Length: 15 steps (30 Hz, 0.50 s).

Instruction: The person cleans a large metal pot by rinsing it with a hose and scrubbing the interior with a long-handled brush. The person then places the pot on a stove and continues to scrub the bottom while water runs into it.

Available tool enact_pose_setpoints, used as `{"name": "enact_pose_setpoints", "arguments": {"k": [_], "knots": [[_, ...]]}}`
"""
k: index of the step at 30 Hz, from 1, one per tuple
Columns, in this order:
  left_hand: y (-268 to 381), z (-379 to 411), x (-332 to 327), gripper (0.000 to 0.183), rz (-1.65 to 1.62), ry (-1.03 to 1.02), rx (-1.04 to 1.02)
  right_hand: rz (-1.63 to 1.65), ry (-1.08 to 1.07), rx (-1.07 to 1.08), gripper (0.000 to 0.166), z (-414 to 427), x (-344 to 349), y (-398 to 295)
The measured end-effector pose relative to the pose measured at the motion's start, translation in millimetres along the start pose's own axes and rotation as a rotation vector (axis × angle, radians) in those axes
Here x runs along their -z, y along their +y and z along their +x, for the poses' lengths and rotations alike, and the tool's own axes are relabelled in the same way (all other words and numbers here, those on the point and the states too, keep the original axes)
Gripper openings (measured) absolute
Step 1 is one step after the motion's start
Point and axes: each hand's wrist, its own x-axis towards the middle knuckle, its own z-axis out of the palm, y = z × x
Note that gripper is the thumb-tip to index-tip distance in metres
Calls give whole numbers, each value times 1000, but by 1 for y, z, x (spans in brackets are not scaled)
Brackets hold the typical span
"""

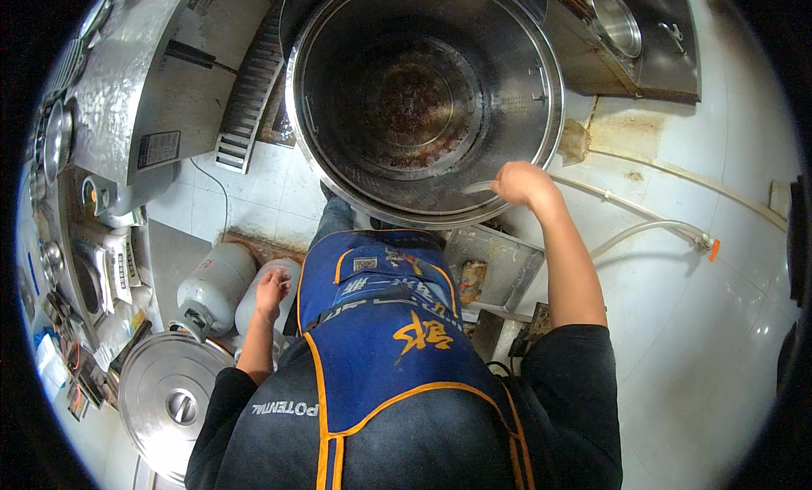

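My right hand point(521, 184) is closed around a pale hose point(477, 188) at the near right rim of a large round metal drum point(320, 169). The hose's end points into the drum. Brown and reddish stains cover the drum's bottom, and small hooks show on its inner wall. From a tap on the right, a length of hose point(625, 233) runs behind my right arm. My left hand point(273, 292) hangs low at my left side over a grey gas cylinder point(254, 299), its fingers partly curled, with nothing visible in it.
Another gas cylinder point(219, 284) and a round steel lid point(155, 395) stand on the left, below a steel cabinet point(190, 77). A metal tray point(507, 261) lies right of my apron. Pipes point(685, 172) run along the white tiles at right, near a steel counter point(666, 71).
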Motion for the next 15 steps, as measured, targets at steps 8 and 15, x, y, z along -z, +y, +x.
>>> {"name": "enact_pose_setpoints", "arguments": {"k": [8, 15], "knots": [[-6, 2, 5, 21, -5, -6, -6, 58, 128, -45, 36, -13, 4, -12], [-10, 3, 4, 22, -12, -9, 3, 261, 390, -63, 34, -21, -12, -20]]}}
